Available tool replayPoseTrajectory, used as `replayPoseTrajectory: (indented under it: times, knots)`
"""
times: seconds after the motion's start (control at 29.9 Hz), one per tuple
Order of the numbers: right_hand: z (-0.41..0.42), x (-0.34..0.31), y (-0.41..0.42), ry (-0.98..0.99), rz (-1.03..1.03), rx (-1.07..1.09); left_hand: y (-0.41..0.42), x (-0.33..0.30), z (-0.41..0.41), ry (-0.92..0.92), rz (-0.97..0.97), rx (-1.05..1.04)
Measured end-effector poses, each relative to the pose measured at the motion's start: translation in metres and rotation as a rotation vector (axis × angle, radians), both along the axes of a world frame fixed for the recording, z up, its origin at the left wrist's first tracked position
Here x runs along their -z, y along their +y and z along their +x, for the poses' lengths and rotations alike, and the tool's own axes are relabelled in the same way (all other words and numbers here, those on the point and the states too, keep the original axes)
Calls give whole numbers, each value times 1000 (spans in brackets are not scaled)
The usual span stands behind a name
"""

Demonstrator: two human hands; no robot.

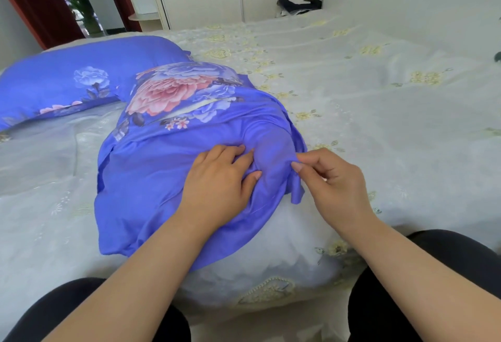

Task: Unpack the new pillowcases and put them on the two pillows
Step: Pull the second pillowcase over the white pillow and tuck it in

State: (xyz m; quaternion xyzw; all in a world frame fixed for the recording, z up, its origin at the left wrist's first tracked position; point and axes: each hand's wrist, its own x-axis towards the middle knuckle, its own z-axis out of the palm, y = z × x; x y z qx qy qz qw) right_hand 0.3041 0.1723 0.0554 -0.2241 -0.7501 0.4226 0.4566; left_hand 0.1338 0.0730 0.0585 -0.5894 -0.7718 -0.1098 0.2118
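A blue floral pillowcase (151,168) lies partly drawn over a white pillow (273,255) on the bed in front of me; the pillow's near end sticks out bare. My left hand (219,179) lies on top of the case, fingers bunching the blue cloth. My right hand (333,179) pinches the case's right edge between thumb and forefinger. A second pillow (67,81) in a matching blue floral case lies at the left rear.
The bed (379,97) is covered with a pale embroidered spread and stretches away to the right. A dark bag (298,2) sits beyond the bed's far edge by white cupboards. A red door frame (40,2) stands at the left rear. My knees are at the bottom.
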Motion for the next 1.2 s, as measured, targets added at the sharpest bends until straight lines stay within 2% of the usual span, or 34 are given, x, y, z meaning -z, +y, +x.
replayPoseTrajectory:
  times: [0.1, 0.27, 0.33, 0.43, 0.5, 0.6, 0.7, 0.84, 0.94, 1.04, 1.14, 1.2]
  knots:
    - [-5, 5, -4, -108, 27, -138, 0, 2, 1, -7, -18, 13]
    - [-14, 11, -6, -283, 74, -306, 2, 2, 0, -140, -6, 51]
    - [-15, 14, -1, -400, 177, -343, 2, 2, -1, -155, -29, 89]
    - [-17, 17, 7, -555, 433, -261, 1, 0, -3, -221, -60, 155]
    - [-18, 16, 8, -623, 523, -195, 1, -2, -7, -289, -54, 160]
    - [-18, 10, 11, -718, 572, -143, 1, -1, -12, -371, 30, 114]
    - [-15, 3, 10, -817, 612, -103, 4, -2, -10, -355, 80, 113]
    - [-18, 13, 8, -764, 643, -135, 3, -6, -10, -415, 123, 148]
    - [-26, 26, 9, -761, 676, -179, 1, -9, -10, -491, 54, 195]
    - [-35, 30, 8, -779, 749, -114, 5, -4, -9, -384, -43, 148]
    - [-39, 17, 8, -967, 736, -112, 8, 6, -4, -185, -41, 87]
    - [-37, 11, 10, -1074, 738, -135, 6, 9, 0, -130, -3, 87]
